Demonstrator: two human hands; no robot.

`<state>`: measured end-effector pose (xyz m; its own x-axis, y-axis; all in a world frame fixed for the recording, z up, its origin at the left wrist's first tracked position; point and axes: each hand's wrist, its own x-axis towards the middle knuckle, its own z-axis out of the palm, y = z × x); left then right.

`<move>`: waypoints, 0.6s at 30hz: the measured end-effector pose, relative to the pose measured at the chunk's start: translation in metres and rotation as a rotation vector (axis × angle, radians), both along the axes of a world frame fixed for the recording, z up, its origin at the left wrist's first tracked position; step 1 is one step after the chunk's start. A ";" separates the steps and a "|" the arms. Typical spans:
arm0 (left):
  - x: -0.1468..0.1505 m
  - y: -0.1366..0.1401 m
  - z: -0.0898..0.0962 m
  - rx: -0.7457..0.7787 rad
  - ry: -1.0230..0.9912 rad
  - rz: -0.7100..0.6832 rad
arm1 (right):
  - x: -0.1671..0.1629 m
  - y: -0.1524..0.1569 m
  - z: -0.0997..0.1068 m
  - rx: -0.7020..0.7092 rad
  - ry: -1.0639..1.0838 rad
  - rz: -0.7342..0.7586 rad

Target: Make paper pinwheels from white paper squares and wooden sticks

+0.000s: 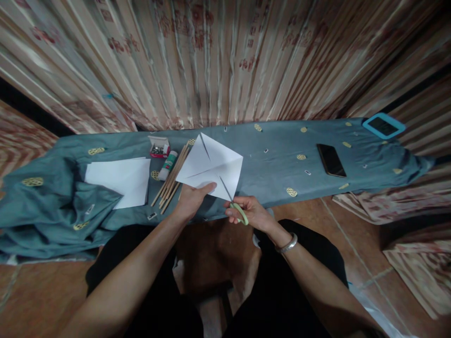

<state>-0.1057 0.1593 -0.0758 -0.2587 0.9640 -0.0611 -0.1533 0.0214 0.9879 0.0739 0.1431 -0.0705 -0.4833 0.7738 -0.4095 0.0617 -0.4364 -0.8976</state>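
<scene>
A square white sheet of paper [214, 162] is tilted cornerwise in front of me, with dark slits running inward from its corners and a crease across it. My left hand [193, 199] grips its near left edge, thumb on top and fingers hidden beneath. In my right hand [252, 212] is a pair of scissors [240, 213] with light green handles. Their blades lie at the paper's near corner, along the slit there. Just left of the sheet lies a bundle of thin wooden sticks [172, 180], partly under the paper's edge.
Left of the sticks are a glue stick [168, 165] and a small open box [159, 147] of metal pieces. More white paper [118, 180] lies farther left, partly under bunched cloth. A phone [331, 160] and a blue-framed tablet [384, 126] rest right. Curtains [218, 61] hang behind.
</scene>
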 end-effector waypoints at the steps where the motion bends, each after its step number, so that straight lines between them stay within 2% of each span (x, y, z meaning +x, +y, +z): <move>1: 0.000 0.000 0.000 0.001 0.000 -0.001 | 0.000 0.000 0.000 0.004 -0.001 0.003; 12: 0.001 -0.002 -0.001 -0.035 -0.003 -0.012 | 0.000 0.000 -0.004 0.013 0.002 -0.010; 18: 0.001 -0.003 -0.001 0.001 -0.013 -0.033 | 0.000 0.000 -0.004 0.009 0.000 -0.010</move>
<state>-0.1044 0.1567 -0.0766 -0.2261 0.9721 -0.0629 -0.1651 0.0254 0.9859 0.0737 0.1435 -0.0745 -0.4758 0.7820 -0.4025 0.0570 -0.4293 -0.9014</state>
